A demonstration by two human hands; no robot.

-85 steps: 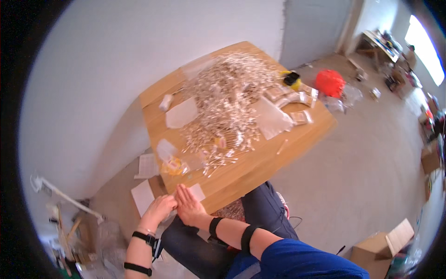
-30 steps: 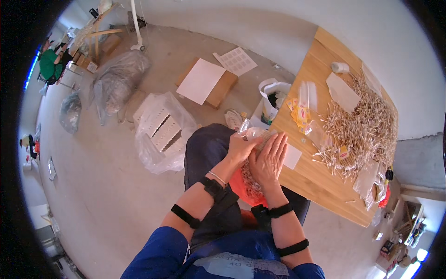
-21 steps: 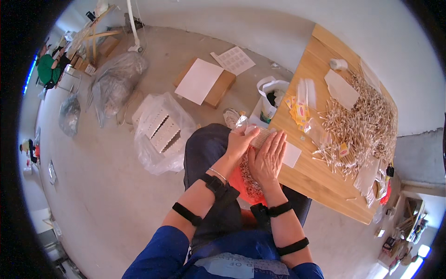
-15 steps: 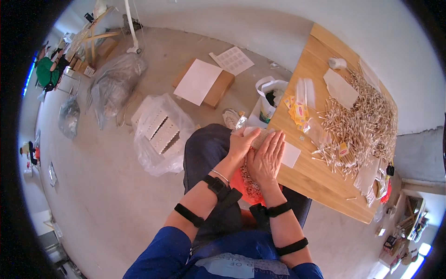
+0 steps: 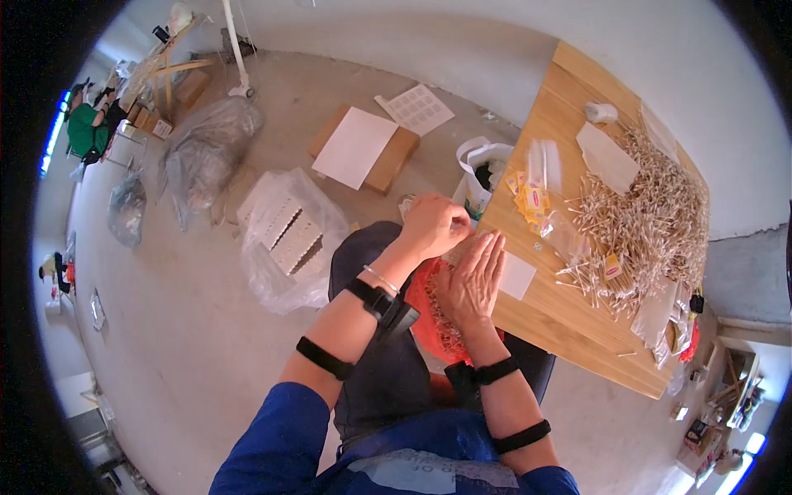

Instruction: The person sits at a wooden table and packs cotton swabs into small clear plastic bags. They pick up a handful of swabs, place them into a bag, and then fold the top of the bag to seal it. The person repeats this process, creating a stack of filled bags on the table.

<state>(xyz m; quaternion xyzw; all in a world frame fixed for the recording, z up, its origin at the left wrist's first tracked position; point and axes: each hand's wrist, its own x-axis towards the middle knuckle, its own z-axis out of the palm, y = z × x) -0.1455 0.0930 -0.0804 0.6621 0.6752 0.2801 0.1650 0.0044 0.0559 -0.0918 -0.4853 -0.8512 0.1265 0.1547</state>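
A pale packet point(image 5: 460, 249), mostly hidden, sits at the left edge of the counter point(image 5: 577, 334), between the two hands. It lies just near of the left hand point(image 5: 437, 224) and just left of the right hand's fingers. The right hand point(image 5: 473, 280) is held flat, fingers straight and close together, pointing far and slightly right, with its back turned up. It lies against the packet; whether it grips it, I cannot tell. The left hand is bent inward, its fingers curled toward the thumb and aimed right; whether anything is pinched there does not show.

The left forearm slants in from the near left, with a bracelet and black straps, and the right forearm rises from the near right, strapped too.

Beyond the right hand's fingers, a white card point(image 5: 517, 276) rests on the counter. Below the hands, a red bag point(image 5: 429, 309) of cotton swabs lies at the person's lap. Farther right, a big heap of swabs point(image 5: 648, 219) spreads over the counter, with yellow packs point(image 5: 530, 198) to its left. On the floor at left stands a clear plastic bag point(image 5: 285, 276).
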